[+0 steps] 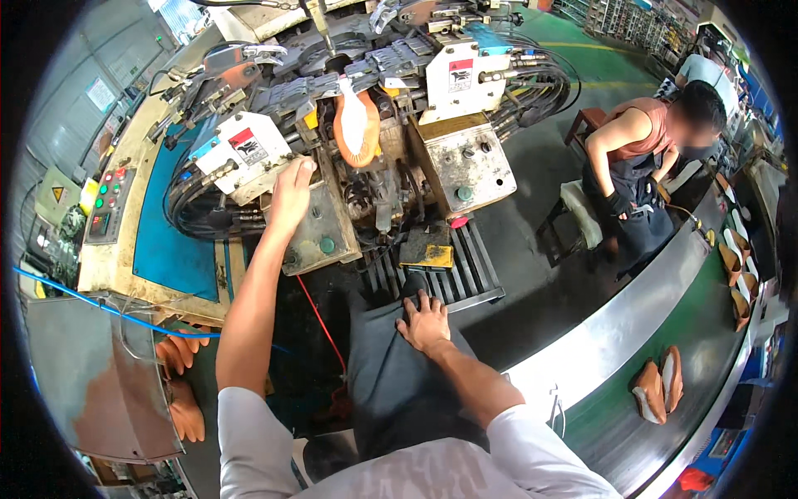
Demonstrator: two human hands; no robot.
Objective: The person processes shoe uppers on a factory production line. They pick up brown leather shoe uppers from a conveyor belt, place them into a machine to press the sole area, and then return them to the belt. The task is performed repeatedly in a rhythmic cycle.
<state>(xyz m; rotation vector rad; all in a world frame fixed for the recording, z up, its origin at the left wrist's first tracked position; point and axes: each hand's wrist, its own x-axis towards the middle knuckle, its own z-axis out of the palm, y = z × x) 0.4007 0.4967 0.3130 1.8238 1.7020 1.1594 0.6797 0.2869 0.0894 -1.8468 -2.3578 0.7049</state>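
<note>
Shoe upper (357, 126) sits sole-up, clamped in lasting machine (374, 100); left hand (291, 195) presses control box (312, 229), grip closed on nothing; right hand (426, 323) flat on thigh—keep fingers off clamps.

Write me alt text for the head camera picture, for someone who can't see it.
A person's left hand rests on a grey control box at the front of a large shoe-making machine holding an upturned shoe, while the right hand lies flat on their own thigh. To the right, shoes lie on a green conveyor belt where another seated person works.
</note>
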